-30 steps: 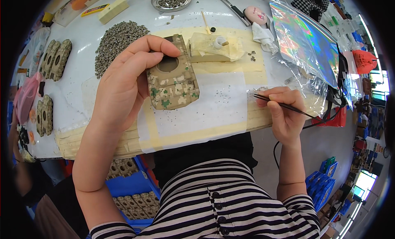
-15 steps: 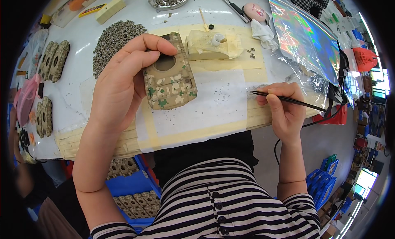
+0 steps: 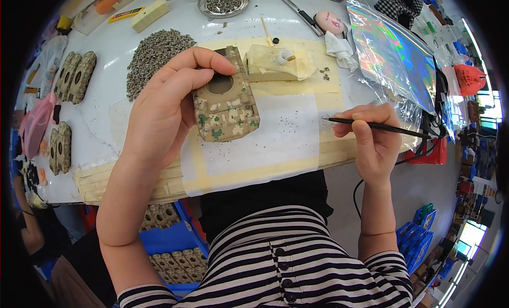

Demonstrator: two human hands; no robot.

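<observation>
Between the thumb and fingers of my left hand (image 3: 164, 101) is a camouflage toy tank hull (image 3: 227, 107), tan and green with a round hole in its top. It is held above a white paper sheet (image 3: 254, 167) taped to the table. My right hand (image 3: 376, 141) grips slim black tweezers (image 3: 379, 126), their tips pointing left over the sheet's right edge. Tiny metallic bits (image 3: 289, 119) lie scattered on the paper between the hull and the tweezers. Whether the tips hold a bit is too small to tell.
A heap of small metal parts (image 3: 154, 58) lies behind my left hand, near a round dish (image 3: 224, 4) of similar parts. A tape-covered block (image 3: 278, 64) with a small white cup stands beyond the paper. More tank hulls (image 3: 79, 77) sit at left. Shiny film (image 3: 392, 48) covers the back right.
The whole view has shifted slightly. Both hands keep their holds on the tank hull and the tweezers, with only slight movement otherwise.
</observation>
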